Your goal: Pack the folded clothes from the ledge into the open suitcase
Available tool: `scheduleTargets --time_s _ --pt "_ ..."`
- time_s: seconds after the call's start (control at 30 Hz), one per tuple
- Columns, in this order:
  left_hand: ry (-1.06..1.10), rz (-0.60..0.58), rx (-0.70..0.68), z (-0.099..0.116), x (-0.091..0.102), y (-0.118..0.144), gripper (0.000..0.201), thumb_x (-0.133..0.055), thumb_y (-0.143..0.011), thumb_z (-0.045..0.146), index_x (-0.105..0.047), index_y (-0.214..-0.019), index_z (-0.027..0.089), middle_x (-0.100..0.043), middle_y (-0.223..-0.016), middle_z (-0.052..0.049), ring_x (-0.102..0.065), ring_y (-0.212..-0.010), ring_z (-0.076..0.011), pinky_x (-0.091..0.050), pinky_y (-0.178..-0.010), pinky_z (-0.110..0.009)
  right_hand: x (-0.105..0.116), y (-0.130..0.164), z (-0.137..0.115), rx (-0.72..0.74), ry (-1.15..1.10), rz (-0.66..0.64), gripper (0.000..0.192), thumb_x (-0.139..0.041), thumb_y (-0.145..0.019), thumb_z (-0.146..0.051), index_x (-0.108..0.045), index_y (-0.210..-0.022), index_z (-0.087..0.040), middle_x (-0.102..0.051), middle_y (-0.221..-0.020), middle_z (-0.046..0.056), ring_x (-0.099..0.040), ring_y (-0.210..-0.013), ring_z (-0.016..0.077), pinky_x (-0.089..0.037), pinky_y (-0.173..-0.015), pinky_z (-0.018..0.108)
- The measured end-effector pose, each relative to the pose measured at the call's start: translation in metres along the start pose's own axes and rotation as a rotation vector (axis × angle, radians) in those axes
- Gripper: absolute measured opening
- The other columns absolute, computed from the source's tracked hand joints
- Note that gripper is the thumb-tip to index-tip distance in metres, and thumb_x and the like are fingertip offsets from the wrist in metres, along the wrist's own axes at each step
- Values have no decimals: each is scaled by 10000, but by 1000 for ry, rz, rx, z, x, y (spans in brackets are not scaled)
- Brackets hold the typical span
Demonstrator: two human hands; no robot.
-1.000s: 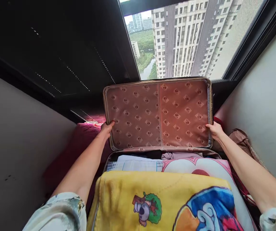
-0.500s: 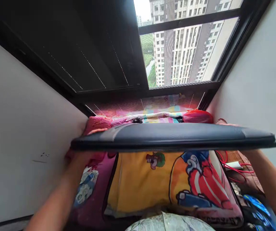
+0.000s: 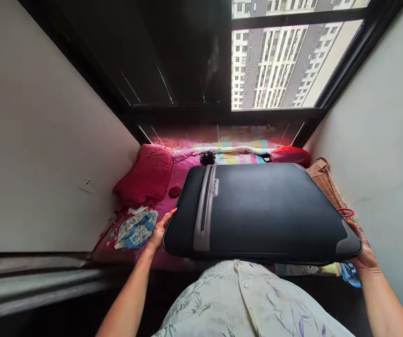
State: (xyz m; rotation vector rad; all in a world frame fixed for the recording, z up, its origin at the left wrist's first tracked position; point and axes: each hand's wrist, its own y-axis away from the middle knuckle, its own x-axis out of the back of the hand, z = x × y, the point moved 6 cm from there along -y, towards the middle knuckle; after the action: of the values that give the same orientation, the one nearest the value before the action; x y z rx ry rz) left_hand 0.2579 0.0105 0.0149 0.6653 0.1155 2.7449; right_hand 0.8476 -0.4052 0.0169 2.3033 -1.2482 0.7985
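A black suitcase (image 3: 264, 210) with grey trim and a zipped front pocket lies flat in front of me, its lid down. My left hand (image 3: 160, 229) grips its left edge, fingers curled against the side. At the near right corner, my right hand (image 3: 365, 255) is wrapped around the edge beside the grey corner patch. The lid hides the folded blanket, and I cannot tell whether the side zip is fastened. Close to my left hand, a blue and white patterned cloth (image 3: 136, 230) rests on the pink bedding (image 3: 183, 164).
A red pillow (image 3: 147, 175) leans at the left wall, with a small dark red round thing (image 3: 175, 192) near it. A black tufted object (image 3: 207, 157) and a red bundle (image 3: 289, 155) lie below the window. Brown fabric (image 3: 323, 175) lines the right wall.
The lid has come down from upright to flat, covering the yellow cartoon blanket inside. Both my hands have moved down with it and toward me, staying at its sides.
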Motion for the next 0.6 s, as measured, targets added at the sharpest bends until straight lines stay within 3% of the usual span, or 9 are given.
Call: scheduleTargets --time_s 0.07,0.1,0.17,0.23,0.33,0.5,0.6 --pt "174 -165 80 -14 -4 1 605 -749 -714 520 -732 -1214 181 -749 -1211 -134 -636 -1272 -352 -489 -1137 -508 6 10 11 -129 -231 -23 743 -174 -969 -596 -200 -1665 -337 -504 -1548 200 -615 -1325 337 -579 -944 512" --pt "258 -213 129 -18 -5 1 687 -744 -701 544 -702 -1274 168 -755 -1190 -147 -658 -1239 -355 -515 -1101 -519 8 12 13 -199 -336 -56 793 -167 -942 -632 -189 -1670 -316 -495 -1557 215 -618 -1317 364 -571 -948 534" --pt "375 -199 198 -22 -5 2 767 -692 -756 593 -625 -1382 156 -753 -1185 -163 -695 -1175 -341 -569 -1017 -501 8 12 12 -306 -425 -151 858 -253 -898 -711 -280 -1646 -292 -536 -1519 241 -662 -1240 404 -566 -940 533" --pt "396 -105 223 -23 -5 4 761 -628 -842 612 -564 -1436 140 -751 -1175 -176 -719 -1121 -327 -596 -955 -478 7 11 8 -385 -433 -193 882 -459 -836 -717 -380 -1600 -284 -613 -1436 241 -712 -1128 418 -582 -898 504" --pt "251 15 217 -32 -10 13 755 -649 -876 601 -530 -1447 122 -753 -1151 -192 -737 -1073 -334 -599 -924 -478 3 20 14 -439 -418 -99 906 -657 -743 -620 -437 -1561 -299 -663 -1386 200 -731 -1059 412 -604 -843 477" --pt "-154 158 40 -50 -22 28 626 -645 -905 564 -601 -1361 137 -647 -1390 -223 -597 -1345 -355 -456 -1139 -495 -24 49 51 -364 -211 24 942 -690 -654 -646 -541 -1495 -248 -690 -1350 162 -665 -1220 403 -560 -1028 479" --pt "-297 172 -33 -53 -33 29 566 -587 -948 508 -597 -1385 147 -602 -1460 -213 -546 -1401 -340 -399 -1190 -477 -33 47 66 -297 -80 35 963 -685 -595 -673 -591 -1429 -201 -737 -1240 155 -667 -1213 408 -523 -1075 526"
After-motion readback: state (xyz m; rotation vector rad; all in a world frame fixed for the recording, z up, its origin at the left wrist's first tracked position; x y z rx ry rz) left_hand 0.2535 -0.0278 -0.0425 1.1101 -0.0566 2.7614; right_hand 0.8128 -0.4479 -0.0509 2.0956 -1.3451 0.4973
